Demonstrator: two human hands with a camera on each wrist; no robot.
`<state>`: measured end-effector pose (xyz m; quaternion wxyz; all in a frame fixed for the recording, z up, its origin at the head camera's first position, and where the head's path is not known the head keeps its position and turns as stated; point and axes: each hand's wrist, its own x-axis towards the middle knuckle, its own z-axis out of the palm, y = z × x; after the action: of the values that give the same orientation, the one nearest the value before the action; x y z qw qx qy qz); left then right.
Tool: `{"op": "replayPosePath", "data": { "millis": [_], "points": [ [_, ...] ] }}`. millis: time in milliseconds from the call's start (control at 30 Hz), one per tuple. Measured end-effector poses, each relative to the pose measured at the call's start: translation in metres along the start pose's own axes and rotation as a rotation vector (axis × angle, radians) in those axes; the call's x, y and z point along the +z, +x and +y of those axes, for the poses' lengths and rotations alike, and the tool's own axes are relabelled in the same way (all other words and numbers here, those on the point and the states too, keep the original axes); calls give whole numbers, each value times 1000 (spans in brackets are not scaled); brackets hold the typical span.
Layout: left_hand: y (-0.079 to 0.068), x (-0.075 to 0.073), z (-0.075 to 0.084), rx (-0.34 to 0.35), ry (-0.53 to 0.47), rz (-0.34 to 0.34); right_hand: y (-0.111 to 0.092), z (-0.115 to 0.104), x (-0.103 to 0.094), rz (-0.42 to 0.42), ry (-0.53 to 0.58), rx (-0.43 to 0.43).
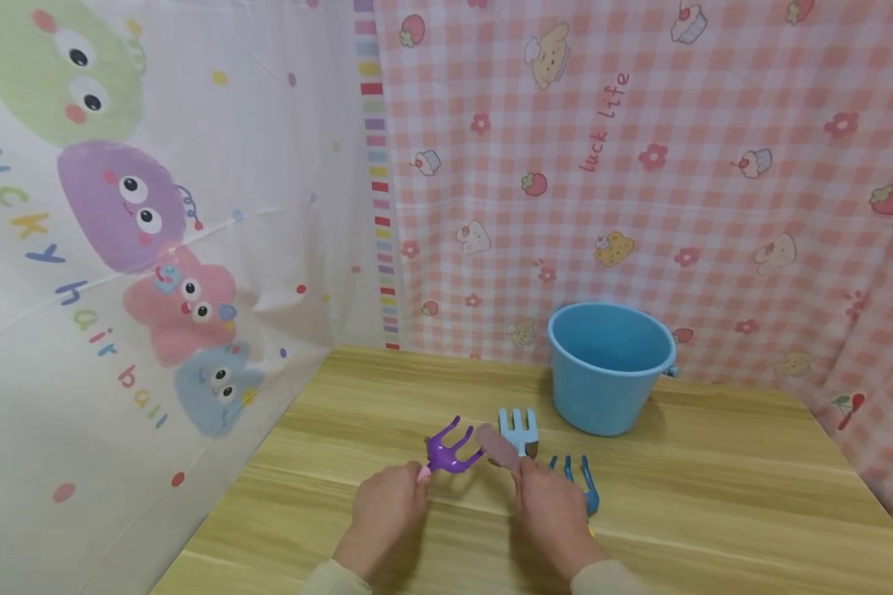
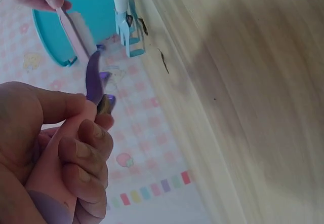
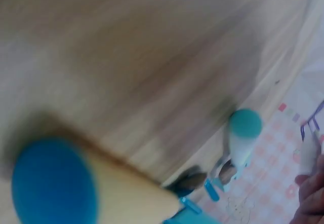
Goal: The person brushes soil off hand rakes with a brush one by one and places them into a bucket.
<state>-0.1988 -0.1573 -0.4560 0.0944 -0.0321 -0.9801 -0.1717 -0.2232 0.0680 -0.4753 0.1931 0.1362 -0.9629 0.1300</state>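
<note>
My left hand (image 1: 389,506) grips the pink handle of a toy hand rake with purple tines (image 1: 448,456). In the left wrist view its fingers curl round that handle (image 2: 53,164). My right hand (image 1: 558,508) pinches a pink-backed brush (image 1: 496,447), whose pale bristles face the rake in the left wrist view. The brush's tip overlaps a purple tine in the head view. Beyond the brush lies a light blue toy fork (image 1: 518,423) with a white, teal-ended handle. A dark blue toy fork (image 1: 591,489) with a yellow handle lies on the table beside my right hand, which partly hides it.
Behind the tools, a light blue bucket (image 1: 603,397) stands upright near the back of the wooden table (image 1: 327,413). A printed white cloth (image 1: 283,165) hangs at the left, and a pink checked cloth (image 1: 491,207) hangs behind the table's back edge.
</note>
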Motion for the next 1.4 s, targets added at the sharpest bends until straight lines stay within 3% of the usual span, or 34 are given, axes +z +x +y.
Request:
{"op": "replayPosePath", "data": {
  "millis": [200, 433, 633, 800, 933, 1033, 1167, 1400],
  "points": [
    [0, 0, -2, -15, 19, 7, 4, 5, -4, 34, 40, 69],
    [-1, -1, 14, 48, -1, -23, 9, -6, -2, 39, 94, -31],
    [-6, -1, 23, 96, 27, -7, 8, -5, 0, 27, 38, -26],
    [-8, 1, 20, 93, 27, 13, 7, -2, -1, 75, -4, -20],
    [-6, 3, 15, 38, 30, 1, 8, -1, -4, 94, 15, 27],
    [-3, 5, 9, -21, -12, -16, 9, 1, -7, 92, 34, 62],
    [-1, 5, 2, -60, -148, -29, 9, 2, -11, 74, 74, 101],
    [1, 6, -5, -34, -260, 9, 8, 1, -14, 83, 113, 108]
  ]
}}
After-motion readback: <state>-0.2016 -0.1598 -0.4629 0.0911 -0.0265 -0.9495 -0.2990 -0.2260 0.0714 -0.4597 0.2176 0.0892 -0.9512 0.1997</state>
